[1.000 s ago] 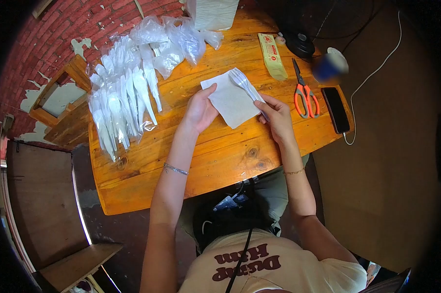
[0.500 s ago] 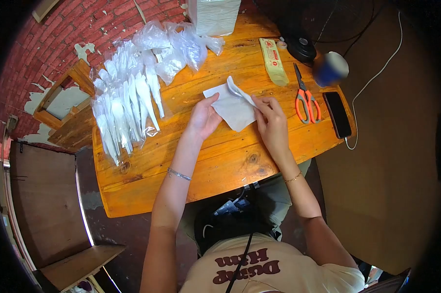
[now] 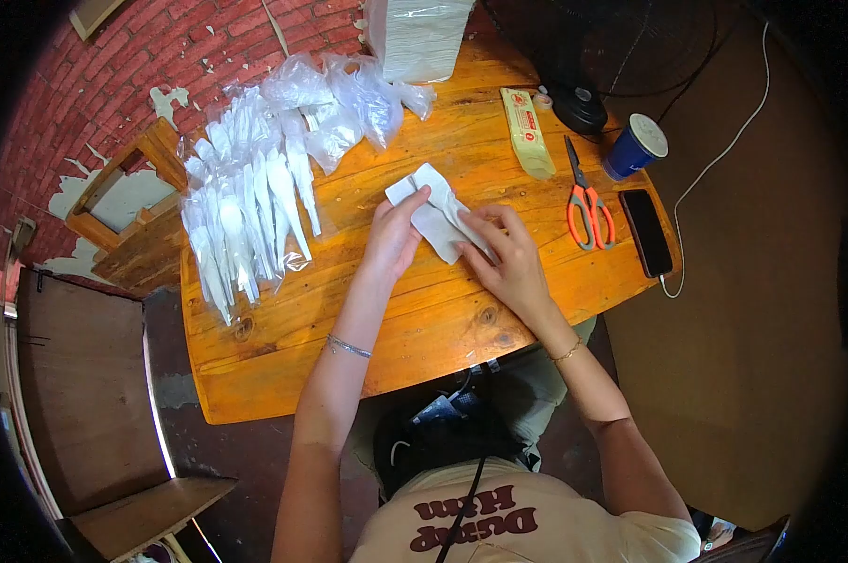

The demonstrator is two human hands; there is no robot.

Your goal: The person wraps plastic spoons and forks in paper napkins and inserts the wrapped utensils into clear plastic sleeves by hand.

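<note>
A white paper napkin (image 3: 435,232) is held between my two hands above the wooden table, its right part folded over into a narrow strip. My left hand (image 3: 393,233) grips the left side, thumb pressed on top and fingers beneath. On the right edge, my right hand (image 3: 511,261) pinches the folded part between thumb and fingers. Left of the napkin lie several white plastic utensils in clear wrappers (image 3: 246,202), with crumpled clear plastic bags (image 3: 358,98) behind them.
At the back of the wooden table (image 3: 377,347) stands a tall stack of white napkins (image 3: 416,42). To the right are a yellow packet (image 3: 527,136), orange-handled scissors (image 3: 588,211), a blue cup (image 3: 633,150), a phone (image 3: 646,235) on a white cable, and a black fan base (image 3: 579,111).
The napkin's raised right flap has come down over the sheet, making it narrower. My left thumb has moved onto its upper face, and my right hand has shifted slightly down the edge.
</note>
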